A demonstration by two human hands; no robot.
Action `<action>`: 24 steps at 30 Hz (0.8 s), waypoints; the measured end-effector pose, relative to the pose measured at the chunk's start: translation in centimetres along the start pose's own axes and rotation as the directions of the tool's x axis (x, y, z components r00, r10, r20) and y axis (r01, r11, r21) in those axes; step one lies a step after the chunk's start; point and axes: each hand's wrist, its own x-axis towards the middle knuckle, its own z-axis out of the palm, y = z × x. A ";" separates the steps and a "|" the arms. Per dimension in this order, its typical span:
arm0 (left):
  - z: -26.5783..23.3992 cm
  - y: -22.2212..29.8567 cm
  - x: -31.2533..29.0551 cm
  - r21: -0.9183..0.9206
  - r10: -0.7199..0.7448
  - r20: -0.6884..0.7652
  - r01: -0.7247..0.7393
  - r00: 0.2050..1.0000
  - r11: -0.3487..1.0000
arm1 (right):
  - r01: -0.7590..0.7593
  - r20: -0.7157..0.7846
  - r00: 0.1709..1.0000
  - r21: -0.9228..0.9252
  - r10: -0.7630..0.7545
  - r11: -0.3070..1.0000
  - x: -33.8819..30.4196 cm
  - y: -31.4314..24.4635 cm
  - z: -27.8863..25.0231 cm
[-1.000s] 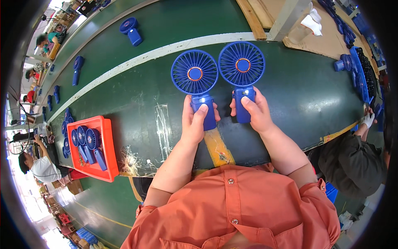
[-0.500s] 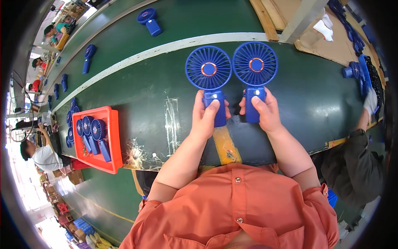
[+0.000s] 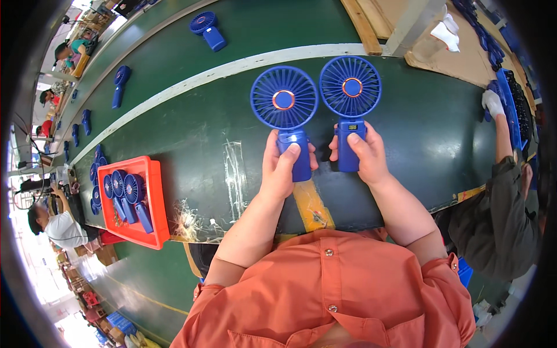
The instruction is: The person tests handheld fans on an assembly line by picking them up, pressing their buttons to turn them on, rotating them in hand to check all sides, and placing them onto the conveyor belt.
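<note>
Two blue handheld fans stand side by side above the green table, their round grilles almost touching. My left hand is closed around the handle of the left handheld fan, thumb pressed on the handle's front near a bright spot. Around the right handheld fan's handle my right hand is closed too, thumb just below a small lit display. Both grilles face me, with a copper-coloured ring round each hub.
A red tray holding several blue fans sits at the table's left edge. Beyond a white rail more fans lie on a green belt. At right, a co-worker's gloved hand touches a fan by a blue crate.
Both fans have shifted slightly left in view, and the right one's display now shows lit. The co-worker's gloved hand has moved up and inward to a fan by the crate.
</note>
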 end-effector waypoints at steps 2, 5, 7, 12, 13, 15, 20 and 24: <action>0.0 0.1 0.1 -0.037 -0.053 0.062 0.055 0.997 0.998 | 0.029 0.005 1.000 -0.019 -0.029 0.999 0.0 -0.1 0.1; -0.2 0.2 0.1 -0.084 -0.069 0.105 0.078 0.992 0.993 | 0.075 0.021 0.996 0.210 -0.082 0.975 0.4 0.1 -0.4; 0.0 0.0 0.0 -0.088 -0.073 0.114 0.083 0.991 0.993 | 0.056 0.059 0.996 0.247 -0.073 0.967 0.2 -0.2 0.0; 0.1 -0.1 0.3 -0.155 -0.251 -0.021 0.245 0.968 0.957 | 0.122 0.204 0.966 0.180 -0.158 0.976 -0.2 0.3 -0.5; -0.2 -0.3 0.5 -0.164 -0.230 0.094 0.243 0.969 0.956 | 0.115 0.209 0.966 0.180 -0.152 0.977 -0.4 0.3 -0.4; -0.4 -0.7 0.5 -0.178 -0.205 0.201 0.242 0.958 0.954 | 0.053 0.168 0.984 0.070 -0.064 0.996 -1.0 0.4 -0.3; 0.2 -0.9 0.6 -0.282 -0.395 0.352 0.499 0.848 0.820 | 0.012 0.220 0.974 0.197 -0.056 0.980 -1.3 -0.1 1.5; 0.0 -1.1 0.4 -0.254 -0.421 0.312 0.502 0.851 0.827 | 0.136 0.246 0.959 0.021 -0.137 0.990 -1.3 0.6 1.2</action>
